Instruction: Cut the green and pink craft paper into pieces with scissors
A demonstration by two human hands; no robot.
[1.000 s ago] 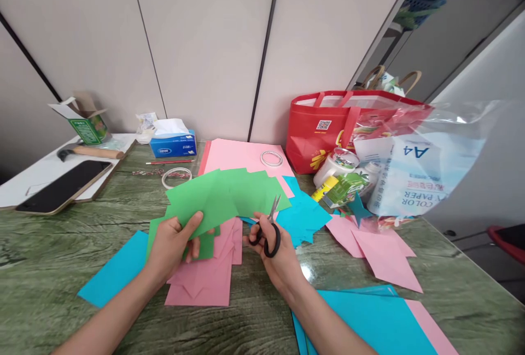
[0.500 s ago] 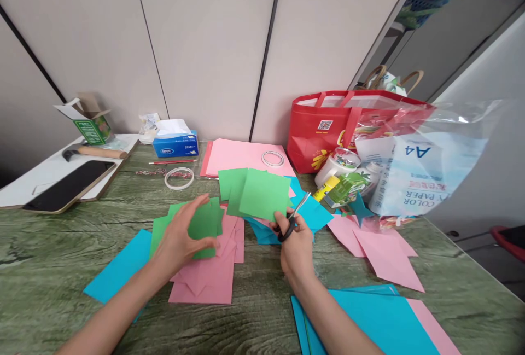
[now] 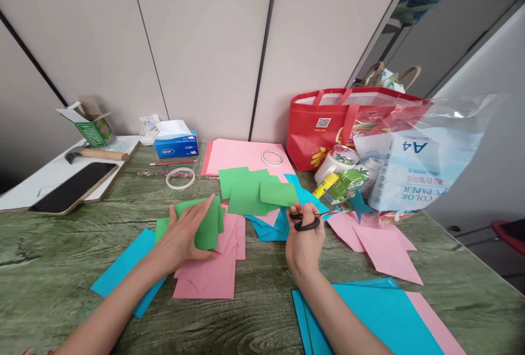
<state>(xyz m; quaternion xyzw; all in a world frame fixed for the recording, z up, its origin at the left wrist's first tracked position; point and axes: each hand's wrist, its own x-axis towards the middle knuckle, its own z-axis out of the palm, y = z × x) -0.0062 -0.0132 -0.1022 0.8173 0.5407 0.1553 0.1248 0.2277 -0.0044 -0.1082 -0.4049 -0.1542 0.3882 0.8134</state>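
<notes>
Well now, left hand splayed over green sheets, pink paper partly beneath, right hand well apart, curled around black-handled scissors, more green squares just beyond, overlapping blue paper.

From my end, I see black-handled scissors looped on the right hand, their slim silvery blades pointing rightward. A slightly curled green sheet reaches that hand's fingertips, overlapping a loosely fanned green group partly above blue pieces. Another green stack lies partly beneath the left hand, overlapping pink pieces.
</notes>
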